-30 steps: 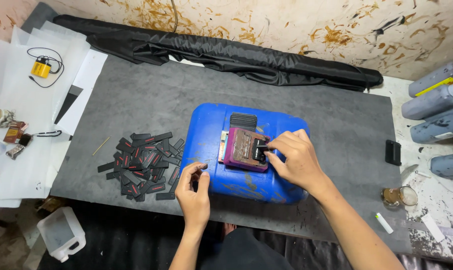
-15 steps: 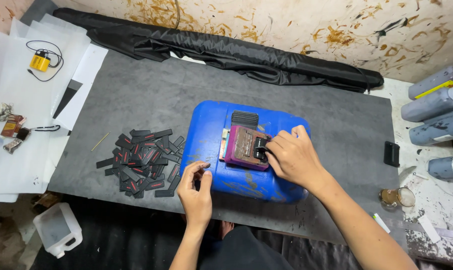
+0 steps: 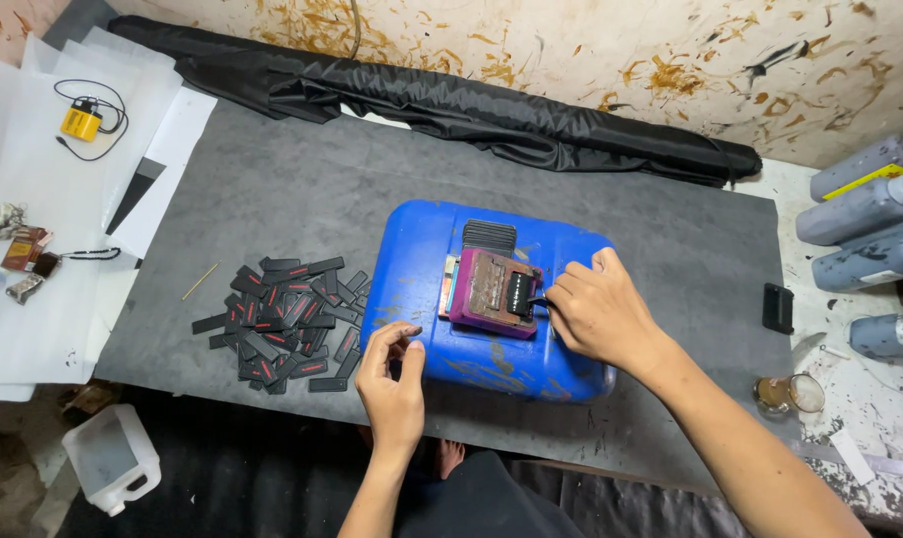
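Hands work over a blue plastic jerrycan (image 3: 441, 339) lying on its side on a dark grey tabletop (image 3: 302, 189), seen from above. On the can's flat upper side sits a small purple block-shaped device (image 3: 486, 291), with a short stack of black strips (image 3: 489, 234) just behind it. The right hand (image 3: 601, 314) rests on the can beside the device, its fingers closed in a pinching grip on a small black piece (image 3: 519, 295) at the device's right edge. The left hand (image 3: 391, 384) hovers at the can's near left edge, fingertips drawn together around something small and dark; whether it truly holds a piece cannot be told. Left of the can lies a loose pile of black strips (image 3: 282, 324) on the tabletop. A rolled black cloth (image 3: 451, 100) runs along the far edge, grey bottles (image 3: 865, 214) lie at the right, and white paper sheets (image 3: 33, 209) with a yellow battery (image 3: 80, 123) lie at the left.
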